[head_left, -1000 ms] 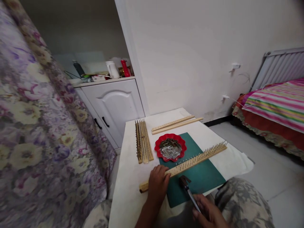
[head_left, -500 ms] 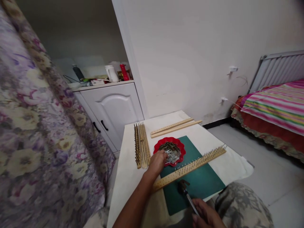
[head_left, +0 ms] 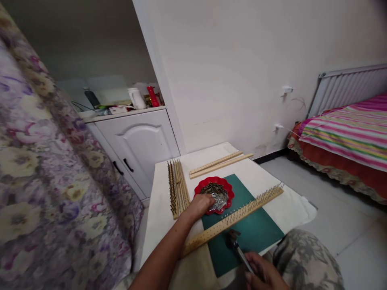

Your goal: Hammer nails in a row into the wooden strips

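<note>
My left hand (head_left: 202, 204) reaches over the near left rim of a red scalloped bowl (head_left: 230, 189). Its fingers are drawn together among the loose nails (head_left: 221, 199) inside; whether a nail is between them is hidden. My right hand (head_left: 262, 272) is closed round the handle of a hammer (head_left: 242, 254), whose head hovers or rests over the green mat (head_left: 242, 233); I cannot tell which. A wooden strip (head_left: 211, 233) with drilled holes lies slanted across the mat between both hands. Nails stand upright along its right part, while holes on the left part are bare.
Several nail-studded strips (head_left: 178, 189) lie at the table's left. Two more wooden strips (head_left: 220, 164) lie at the back. The white-covered table (head_left: 160, 237) stands by a wall, a cabinet (head_left: 142, 149) and a floral curtain (head_left: 60, 181). A bed (head_left: 344, 137) is at right.
The view has shifted slightly, moving the scene. My left hand has pushed a bit further into the nails in the bowl. My right hand keeps hold of the hammer in about the same place.
</note>
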`<state>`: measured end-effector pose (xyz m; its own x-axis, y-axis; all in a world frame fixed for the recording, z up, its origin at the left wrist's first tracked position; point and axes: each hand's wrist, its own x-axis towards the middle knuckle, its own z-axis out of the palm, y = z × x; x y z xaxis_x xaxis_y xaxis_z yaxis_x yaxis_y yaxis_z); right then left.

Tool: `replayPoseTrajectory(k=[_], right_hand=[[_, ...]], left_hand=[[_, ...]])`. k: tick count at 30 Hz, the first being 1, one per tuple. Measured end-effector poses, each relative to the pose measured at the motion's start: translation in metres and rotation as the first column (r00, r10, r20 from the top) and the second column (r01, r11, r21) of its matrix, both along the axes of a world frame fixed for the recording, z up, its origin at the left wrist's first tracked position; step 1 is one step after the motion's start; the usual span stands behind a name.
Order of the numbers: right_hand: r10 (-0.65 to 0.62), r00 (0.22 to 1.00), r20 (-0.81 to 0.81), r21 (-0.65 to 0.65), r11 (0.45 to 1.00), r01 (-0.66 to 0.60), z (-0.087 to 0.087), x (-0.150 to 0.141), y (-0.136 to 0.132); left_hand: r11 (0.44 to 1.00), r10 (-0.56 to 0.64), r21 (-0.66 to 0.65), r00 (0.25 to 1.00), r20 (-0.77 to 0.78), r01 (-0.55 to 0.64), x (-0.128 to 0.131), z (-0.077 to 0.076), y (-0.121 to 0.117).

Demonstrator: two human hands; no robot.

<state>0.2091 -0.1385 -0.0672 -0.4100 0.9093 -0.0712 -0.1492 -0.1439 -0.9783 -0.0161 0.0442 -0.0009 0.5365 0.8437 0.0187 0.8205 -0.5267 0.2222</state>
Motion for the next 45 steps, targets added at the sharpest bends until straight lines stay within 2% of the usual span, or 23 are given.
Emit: replayPoseTrajectory(k=[8,10,11,12,14,16,18,19,20,23,27,29,31,32,34,36,38,39,41,43,45], right_hand=[[-0.045,0.993,0.105,0.038,0.998,0.042,0.009,-0.004,-0.004],[-0.067,0.993,0.096,0.075,0.995,0.059,0.009,-0.005,-0.007],[-0.079,0.993,0.082,0.088,0.994,0.071,0.009,-0.006,-0.009],[-0.102,0.993,0.064,0.094,0.991,0.096,0.010,-0.007,-0.011],[-0.162,0.986,0.032,0.072,0.985,0.159,0.015,-0.008,-0.016],[-0.234,0.972,0.020,0.027,0.972,0.234,0.025,-0.009,-0.017],[-0.263,0.965,0.010,0.028,0.964,0.263,0.038,-0.010,-0.014],[-0.292,0.956,-0.001,0.045,0.955,0.292,0.043,-0.011,-0.011],[-0.336,0.942,-0.020,0.063,0.940,0.336,0.048,-0.012,-0.008],[-0.355,0.933,-0.057,0.093,0.929,0.359,0.054,-0.019,0.000],[-0.352,0.931,-0.100,0.070,0.931,0.359,0.050,-0.027,-0.002],[-0.359,0.929,-0.085,0.072,0.928,0.365,0.048,-0.027,-0.007],[-0.379,0.925,-0.038,0.094,0.920,0.381,0.049,-0.024,-0.011],[-0.392,0.920,-0.005,0.112,0.914,0.390,0.051,-0.022,-0.012],[-0.418,0.905,0.076,0.156,0.902,0.403,0.053,-0.018,-0.013],[-0.433,0.890,0.145,0.214,0.892,0.399,0.053,-0.015,-0.012],[-0.437,0.879,0.189,0.262,0.886,0.384,0.050,-0.015,-0.011],[-0.434,0.879,0.199,0.279,0.885,0.374,0.048,-0.016,-0.011],[-0.423,0.886,0.193,0.294,0.886,0.359,0.044,-0.017,-0.011],[-0.404,0.900,0.160,0.264,0.897,0.356,0.043,-0.018,-0.012],[-0.385,0.915,0.125,0.195,0.913,0.357,0.044,-0.017,-0.014]], left_hand=[[0.993,0.072,0.075,0.978,0.197,-0.089,-0.004,0.002,-0.023],[0.989,0.098,0.072,0.934,0.344,-0.130,-0.003,0.004,-0.031],[0.985,0.129,0.042,0.876,0.464,-0.167,-0.002,0.004,-0.037],[0.979,0.174,-0.021,0.782,0.598,-0.202,0.001,0.004,-0.043],[0.952,0.299,-0.220,0.502,0.811,-0.212,0.007,0.001,-0.060],[0.904,0.428,-0.414,0.220,0.877,-0.107,0.017,-0.003,-0.082],[0.849,0.528,-0.527,-0.020,0.849,0.039,0.030,-0.005,-0.105],[0.825,0.564,-0.555,-0.104,0.819,0.107,0.036,-0.006,-0.117],[0.806,0.590,-0.568,-0.157,0.792,0.164,0.043,-0.005,-0.128],[0.771,0.631,-0.573,-0.210,0.747,0.278,0.059,-0.004,-0.154],[0.750,0.651,-0.585,-0.193,0.734,0.308,0.067,-0.010,-0.171],[0.760,0.640,-0.600,-0.129,0.757,0.249,0.065,-0.015,-0.173],[0.806,0.578,-0.578,0.039,0.815,0.130,0.059,-0.017,-0.174],[0.849,0.511,-0.526,0.162,0.844,0.058,0.056,-0.017,-0.175],[0.942,0.326,-0.329,0.436,0.839,-0.070,0.051,-0.013,-0.178],[0.985,0.164,-0.082,0.674,0.721,-0.151,0.050,-0.008,-0.183],[0.981,0.082,0.099,0.825,0.559,-0.165,0.052,-0.005,-0.187],[0.977,0.060,0.147,0.866,0.497,-0.152,0.054,-0.006,-0.189],[0.981,0.024,0.162,0.892,0.452,-0.108,0.056,-0.009,-0.190],[0.990,0.033,0.101,0.862,0.506,-0.097,0.055,-0.014,-0.186],[0.985,0.133,0.005,0.780,0.611,-0.172,0.051,-0.020,-0.175]])
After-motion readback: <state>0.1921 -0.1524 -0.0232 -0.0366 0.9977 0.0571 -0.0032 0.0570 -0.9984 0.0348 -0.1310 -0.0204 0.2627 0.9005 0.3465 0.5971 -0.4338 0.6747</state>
